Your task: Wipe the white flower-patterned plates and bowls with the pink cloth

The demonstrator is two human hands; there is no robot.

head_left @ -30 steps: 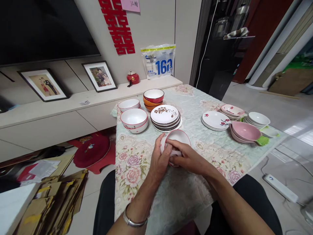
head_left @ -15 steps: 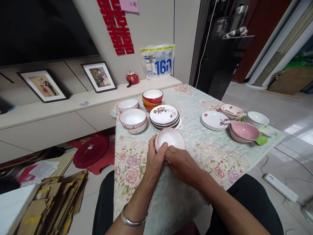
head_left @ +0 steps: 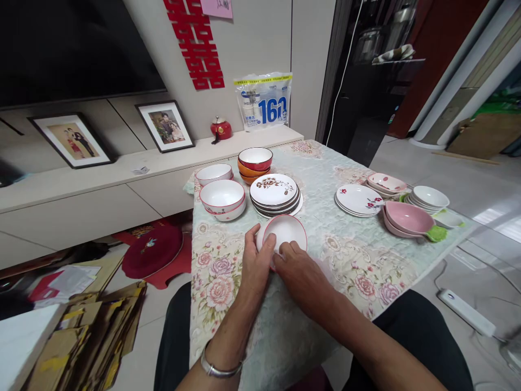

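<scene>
A small white bowl [head_left: 290, 232] with a red rim is tilted toward me just in front of the plates. My left hand [head_left: 259, 252] clasps it from the left, thumb over the rim on the inside and fingers around the outer wall. At the bowl's near right rim is my right hand [head_left: 299, 271], its fingers curled in against the inside. What those fingers pinch is hidden; a faint whitish, see-through patch shows beside this hand. Right behind the bowl stands a stack of plates [head_left: 273, 189] with brown flowers. Larger red-rimmed bowls [head_left: 222, 196] are stacked to the left.
Red and orange bowls [head_left: 255, 159] are stacked behind the plates. Toward the right of the floral tablecloth [head_left: 228, 288] sit flowered plates [head_left: 358, 199], pink leaf-shaped dishes [head_left: 408, 217] and small white bowls [head_left: 430, 196]. Flattened cardboard [head_left: 87, 336] lies on the floor at left.
My right hand has shifted slightly up and inward over the near rim, its fingers more curled. The bowl has tipped a little more toward me, still in my left hand.
</scene>
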